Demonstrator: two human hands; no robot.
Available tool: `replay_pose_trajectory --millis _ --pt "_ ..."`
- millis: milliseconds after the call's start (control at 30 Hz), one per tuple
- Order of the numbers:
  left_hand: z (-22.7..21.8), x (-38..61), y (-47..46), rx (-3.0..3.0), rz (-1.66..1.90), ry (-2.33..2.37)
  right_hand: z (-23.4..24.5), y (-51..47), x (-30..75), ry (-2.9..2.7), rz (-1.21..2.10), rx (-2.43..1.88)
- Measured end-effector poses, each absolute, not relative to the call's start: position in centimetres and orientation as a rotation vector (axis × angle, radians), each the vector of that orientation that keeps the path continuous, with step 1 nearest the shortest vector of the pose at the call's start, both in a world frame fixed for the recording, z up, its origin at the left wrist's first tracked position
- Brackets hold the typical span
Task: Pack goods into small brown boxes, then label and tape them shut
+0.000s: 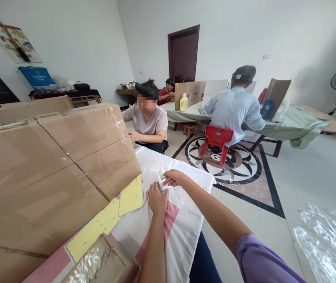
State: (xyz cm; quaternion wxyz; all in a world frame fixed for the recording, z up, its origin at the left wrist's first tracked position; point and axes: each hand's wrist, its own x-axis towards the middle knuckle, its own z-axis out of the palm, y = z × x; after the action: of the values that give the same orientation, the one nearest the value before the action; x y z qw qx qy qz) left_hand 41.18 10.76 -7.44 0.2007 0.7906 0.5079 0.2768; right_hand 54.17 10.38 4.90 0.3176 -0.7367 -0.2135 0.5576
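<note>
A small white packet [160, 173] with a greenish printed patch lies between my hands, over the cloth-covered table [182, 232]. My left hand [157, 197] is closed around its near end, with the thumb along the right side. My right hand [172, 178] reaches in from the right, its fingers bent and pinched together at the packet's upper part. Fingers cover much of the packet, so its exact kind cannot be made out. Left of my hands, yellow dotted patches [131, 196] show on the cloth.
A large taped cardboard panel [53, 165] stands along the left. A smaller taped carton [112, 255] is in front. A person [152, 122] sits across the table; another [229, 106] sits on a red chair [218, 135] farther off. Clear plastic wrap [327, 236] lies on the floor at right.
</note>
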Motion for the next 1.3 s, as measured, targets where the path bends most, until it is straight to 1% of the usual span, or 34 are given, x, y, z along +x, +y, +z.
replay_pose_trajectory --millis 867,1300 --pt "-6.4 41.1 10.0 2.185 0.731 1.438 2.6 8.7 52.9 -0.536 1.303 -1.767" --pt "-6.8 41.2 10.2 2.162 0.746 1.444 -1.1 7.7 52.8 -0.66 1.12 -1.574"
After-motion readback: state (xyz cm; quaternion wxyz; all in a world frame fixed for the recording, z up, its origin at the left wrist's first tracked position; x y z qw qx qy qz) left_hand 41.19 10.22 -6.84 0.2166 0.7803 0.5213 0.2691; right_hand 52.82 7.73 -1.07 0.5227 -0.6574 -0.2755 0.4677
